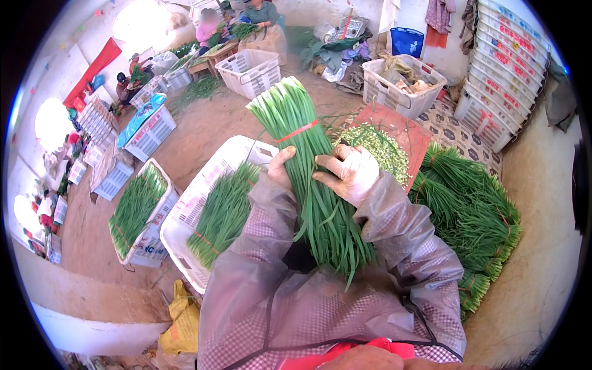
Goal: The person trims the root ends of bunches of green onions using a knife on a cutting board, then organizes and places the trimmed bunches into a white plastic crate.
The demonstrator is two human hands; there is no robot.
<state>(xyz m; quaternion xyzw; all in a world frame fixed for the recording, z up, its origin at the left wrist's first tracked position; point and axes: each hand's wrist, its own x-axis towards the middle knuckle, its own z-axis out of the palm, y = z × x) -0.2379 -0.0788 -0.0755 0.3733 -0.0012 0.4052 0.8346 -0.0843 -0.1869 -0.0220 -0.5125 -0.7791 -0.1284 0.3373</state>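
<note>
A large bunch of green Chinese chives [305, 171], bound by a red band [297, 130] near its pale cut ends, is held up before my chest. My left hand [281, 170] grips its left side, thumb on the stems just below the band. On the right side my gloved right hand [349, 171] touches the leaves with bent fingers; its palm is turned from view. A white plastic crate [173, 226] with banded chives [224, 208] stands at my left. Trimmed stem ends [379, 152] lie on a reddish board [416, 134] beyond my right hand.
Banded chive bunches [481, 222] are piled at my right. Another chive-filled crate [155, 245] stands farther left. Ahead are a white crate [249, 76], a crate of scraps [397, 99] and tall stacked crates [499, 78]. Several people sit at the far left and back.
</note>
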